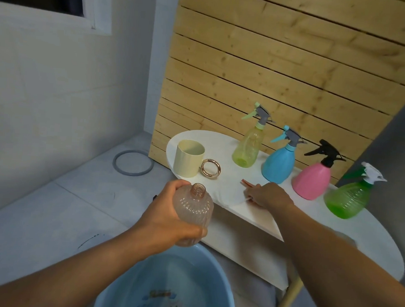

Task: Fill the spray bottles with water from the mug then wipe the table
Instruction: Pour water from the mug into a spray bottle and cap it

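Observation:
My left hand [166, 218] grips a clear peach ribbed bottle [193, 212] with its neck uncapped, held above a blue basin [121, 293]. My right hand [269, 195] rests on the white table [369, 237], fingers over a reddish sprayer head [248, 184] with a thin white tube. A cream mug [188, 161] with a gold ring handle stands at the table's left end. Along the back stand several capped spray bottles: yellow-green [248, 149], blue [279, 165], pink [312, 181] and green [348, 200].
The basin holds water and sits on the floor below the table's front edge. A wooden slat panel [273, 62] leans behind the table. A grey ring [133, 162] lies on the tiled floor at left. A cream table leg [291, 298] stands at lower right.

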